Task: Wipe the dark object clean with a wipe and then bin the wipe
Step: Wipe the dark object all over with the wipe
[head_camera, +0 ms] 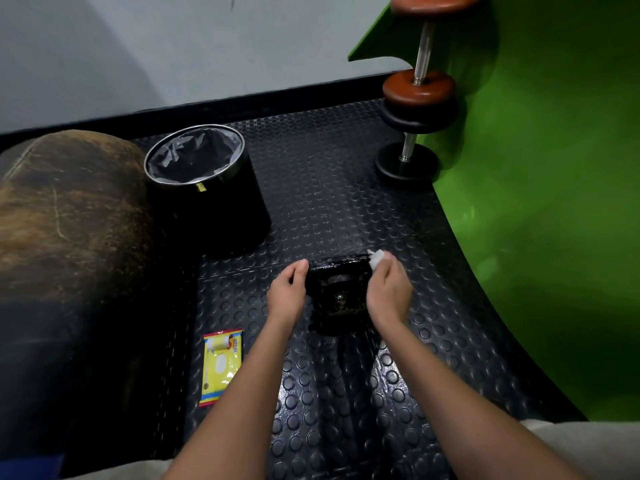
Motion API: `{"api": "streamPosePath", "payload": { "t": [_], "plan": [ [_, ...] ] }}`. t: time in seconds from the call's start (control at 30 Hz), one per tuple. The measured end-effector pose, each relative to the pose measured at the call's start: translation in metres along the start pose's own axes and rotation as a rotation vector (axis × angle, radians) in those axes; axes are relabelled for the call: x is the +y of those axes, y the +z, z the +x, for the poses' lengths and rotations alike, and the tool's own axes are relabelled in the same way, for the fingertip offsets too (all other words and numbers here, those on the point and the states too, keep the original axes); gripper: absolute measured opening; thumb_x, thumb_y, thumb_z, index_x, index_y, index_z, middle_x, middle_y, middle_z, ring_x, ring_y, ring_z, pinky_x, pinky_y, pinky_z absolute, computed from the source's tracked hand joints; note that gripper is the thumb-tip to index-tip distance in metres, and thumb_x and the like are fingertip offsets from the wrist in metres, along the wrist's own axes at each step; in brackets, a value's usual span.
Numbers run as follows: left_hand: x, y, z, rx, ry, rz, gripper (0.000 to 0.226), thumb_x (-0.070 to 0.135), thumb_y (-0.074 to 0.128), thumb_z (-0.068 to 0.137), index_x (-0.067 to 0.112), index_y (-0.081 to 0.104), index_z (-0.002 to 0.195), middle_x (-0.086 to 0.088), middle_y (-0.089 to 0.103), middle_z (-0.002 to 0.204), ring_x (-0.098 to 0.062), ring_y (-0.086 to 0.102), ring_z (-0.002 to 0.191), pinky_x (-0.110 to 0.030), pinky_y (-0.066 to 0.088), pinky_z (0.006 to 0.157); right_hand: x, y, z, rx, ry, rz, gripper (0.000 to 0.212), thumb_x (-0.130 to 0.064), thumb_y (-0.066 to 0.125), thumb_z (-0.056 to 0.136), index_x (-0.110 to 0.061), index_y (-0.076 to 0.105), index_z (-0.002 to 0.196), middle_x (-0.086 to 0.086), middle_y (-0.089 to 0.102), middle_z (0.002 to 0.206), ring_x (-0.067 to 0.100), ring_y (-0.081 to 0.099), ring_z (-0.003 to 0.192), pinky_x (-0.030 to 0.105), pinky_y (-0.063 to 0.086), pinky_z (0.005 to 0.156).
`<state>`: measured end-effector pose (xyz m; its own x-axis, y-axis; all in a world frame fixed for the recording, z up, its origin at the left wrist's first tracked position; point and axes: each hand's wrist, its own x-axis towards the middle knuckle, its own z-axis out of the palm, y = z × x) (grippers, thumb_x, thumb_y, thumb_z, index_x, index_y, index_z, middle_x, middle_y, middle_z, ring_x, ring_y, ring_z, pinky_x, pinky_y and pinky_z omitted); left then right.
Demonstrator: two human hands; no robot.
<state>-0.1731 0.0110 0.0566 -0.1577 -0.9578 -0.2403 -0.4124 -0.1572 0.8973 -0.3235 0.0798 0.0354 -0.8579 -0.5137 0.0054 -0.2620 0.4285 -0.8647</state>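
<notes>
You are mid-wipe, by the look of it. Your right hand (389,289) pinches a small white wipe (377,258) in a closed grip against the far right corner of the dark object (337,292), which sits on the studded floor mat (346,202) between your two hands. Your left hand (287,292) has its fingers curled against the object's left side, steadying it. The top of the object shows pale, patchy glints; whether that is wetness or dirt you cannot tell, so judge the cleaning as under way, not finished. Binning the wipe is not yet done: the wipe is in your grip, and the bin (204,181), lined with a bag, stands far left of the object, well apart from it.

Counted: one dark object, one wipe in hand, one yellow wipes packet (221,367) lying near left on the mat, one bin, two dumbbells (415,109) standing on end far right against the green wall (554,202), and one worn brown padded roll (69,220) at the left.
</notes>
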Motion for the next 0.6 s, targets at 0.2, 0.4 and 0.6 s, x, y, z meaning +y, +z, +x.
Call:
{"api": "streamPosePath", "payload": {
  "t": [0.2, 0.4, 0.6],
  "plan": [
    [0.000, 0.000, 0.001, 0.001, 0.009, 0.005, 0.038, 0.046, 0.050, 0.098, 0.023, 0.066, 0.123, 0.008, 0.066, 0.122, -0.009, 0.058, 0.116, -0.029, 0.042, 0.102, 0.000, 0.001, -0.007, -0.075, -0.580, -0.219, 0.035, -0.031, 0.039, 0.106, -0.021, 0.065, 0.128, -0.008, 0.062, 0.132, 0.013, 0.047, 0.134, 0.042, 0.028, 0.119],
    [-0.001, -0.002, -0.001, -0.011, 0.022, 0.028, 0.039, 0.047, 0.049, 0.098, 0.022, 0.067, 0.123, 0.007, 0.067, 0.122, -0.010, 0.058, 0.116, -0.029, 0.043, 0.102, 0.017, -0.004, -0.003, -0.096, -0.409, -0.051, 0.043, -0.040, 0.031, 0.107, -0.024, 0.058, 0.137, -0.008, 0.056, 0.141, 0.010, 0.045, 0.134, 0.036, 0.035, 0.114],
    [0.002, -0.001, -0.002, -0.013, 0.003, 0.018, 0.039, 0.045, 0.048, 0.099, 0.023, 0.064, 0.127, 0.007, 0.063, 0.128, -0.009, 0.054, 0.119, -0.022, 0.037, 0.095, -0.003, -0.003, 0.009, -0.242, 0.410, 0.265, 0.059, -0.057, 0.025, 0.101, -0.021, 0.055, 0.137, 0.005, 0.056, 0.138, 0.028, 0.054, 0.122, 0.041, 0.044, 0.104]
  ]
}}
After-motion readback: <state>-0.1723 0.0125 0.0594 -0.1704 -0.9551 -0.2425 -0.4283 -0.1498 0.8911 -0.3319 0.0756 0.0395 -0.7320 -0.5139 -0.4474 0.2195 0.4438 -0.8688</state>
